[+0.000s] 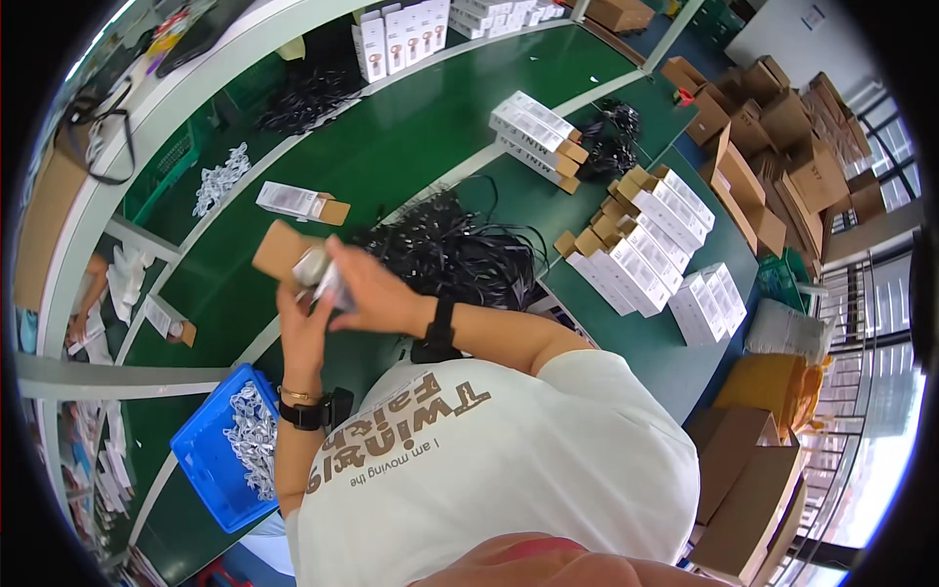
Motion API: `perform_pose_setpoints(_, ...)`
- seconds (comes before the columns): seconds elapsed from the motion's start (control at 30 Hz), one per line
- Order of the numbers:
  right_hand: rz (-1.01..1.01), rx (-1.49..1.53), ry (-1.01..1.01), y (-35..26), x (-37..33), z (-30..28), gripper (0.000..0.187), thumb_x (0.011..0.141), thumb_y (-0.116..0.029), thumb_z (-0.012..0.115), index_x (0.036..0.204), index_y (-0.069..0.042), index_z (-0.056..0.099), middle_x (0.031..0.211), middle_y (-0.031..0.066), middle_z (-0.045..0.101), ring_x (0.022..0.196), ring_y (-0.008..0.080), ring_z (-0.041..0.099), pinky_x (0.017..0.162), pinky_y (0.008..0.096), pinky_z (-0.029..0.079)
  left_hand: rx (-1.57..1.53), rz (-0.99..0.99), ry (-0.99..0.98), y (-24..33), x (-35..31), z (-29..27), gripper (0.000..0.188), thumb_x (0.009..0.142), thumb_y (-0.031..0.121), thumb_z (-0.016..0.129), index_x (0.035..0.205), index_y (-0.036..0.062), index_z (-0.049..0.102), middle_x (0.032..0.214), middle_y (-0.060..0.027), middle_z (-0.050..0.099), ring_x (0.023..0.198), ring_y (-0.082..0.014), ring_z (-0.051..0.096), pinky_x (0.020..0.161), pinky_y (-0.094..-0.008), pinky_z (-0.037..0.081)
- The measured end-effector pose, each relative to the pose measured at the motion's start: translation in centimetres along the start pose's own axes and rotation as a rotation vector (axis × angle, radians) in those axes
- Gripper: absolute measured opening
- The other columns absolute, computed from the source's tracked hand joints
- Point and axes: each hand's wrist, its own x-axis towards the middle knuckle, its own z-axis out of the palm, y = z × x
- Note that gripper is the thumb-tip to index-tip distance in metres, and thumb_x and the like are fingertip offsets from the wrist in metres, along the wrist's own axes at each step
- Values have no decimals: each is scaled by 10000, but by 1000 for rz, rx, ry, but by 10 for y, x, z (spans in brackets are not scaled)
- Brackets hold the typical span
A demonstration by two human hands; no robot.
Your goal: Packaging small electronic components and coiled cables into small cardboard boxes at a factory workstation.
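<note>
Both my hands meet over the green bench at a small white box point(337, 292), whose brown inner flap point(279, 250) stands up and open. My left hand point(304, 333) grips it from the near left, thumb and fingers closed. From the right, my right hand point(377, 293) curls round its other side. A pale rounded piece point(312, 264) shows at the box's mouth; blur hides what it is. Just right of my hands lies a tangled heap of black straps point(455, 249). Beyond them, another white box point(293, 202) rests with its brown flap open.
A blue bin point(210, 453) of small white-grey pieces stands at near left. White boxes with open flaps point(636, 249) fill the right of the bench, with closed boxes point(708, 303) beside them. Cartons point(782, 127) crowd the floor at right. A metal post point(127, 375) crosses at left.
</note>
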Motion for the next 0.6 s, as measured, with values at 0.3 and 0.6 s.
perform_pose_setpoints(0.3, 584, -458, 1, 75, -55, -246, 944, 546, -146, 821, 1362, -71, 351, 1136, 173, 510, 1081, 344, 476, 939, 395, 396, 311, 829, -795, 204, 6, 97, 351, 800, 80, 603, 1150, 80, 583, 1172, -111, 561, 1132, -295, 521, 937, -422, 425)
perform_pose_setpoints(0.6, 1049, -1255, -335, 187, -160, -370, 743, 688, -104, 662, 1351, -283, 377, 1130, 123, 545, 1040, 358, 545, 827, 494, 471, 519, 1145, -68, 244, -25, 135, 229, 829, 201, 555, 1047, 135, 582, 994, -25, 590, 886, -242, 591, 833, -434, 466)
